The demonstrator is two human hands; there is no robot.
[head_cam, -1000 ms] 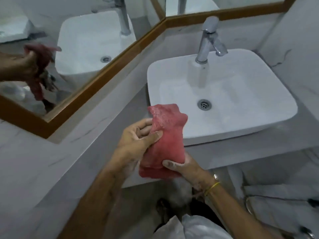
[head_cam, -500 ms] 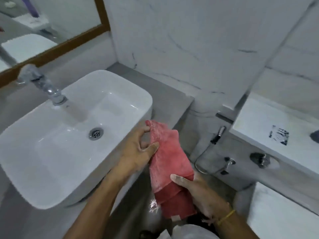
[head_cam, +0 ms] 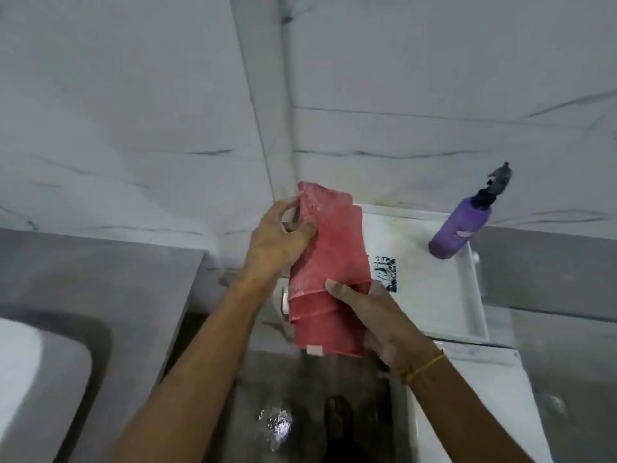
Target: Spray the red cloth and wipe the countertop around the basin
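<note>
Holding item one, the red cloth (head_cam: 330, 262): folded into a long layered strip, upright between your hands, nubbly weave, stepped edges showing low down, a small pale tag at the bottom hem. Your left hand (head_cam: 277, 242) pinches its upper left edge, thumb in front; your right hand (head_cam: 374, 315) grips the lower right side, thumb across the folds, a yellow band (head_cam: 425, 365) on that wrist. Item two, purple spray bottle (head_cam: 464, 225): dark nozzle, standing on the white toilet tank lid (head_cam: 427, 289) beyond and right of your right hand, apart from the cloth. Item three, white basin (head_cam: 36, 372) on the grey countertop (head_cam: 100, 272), well left of your left arm.
</note>
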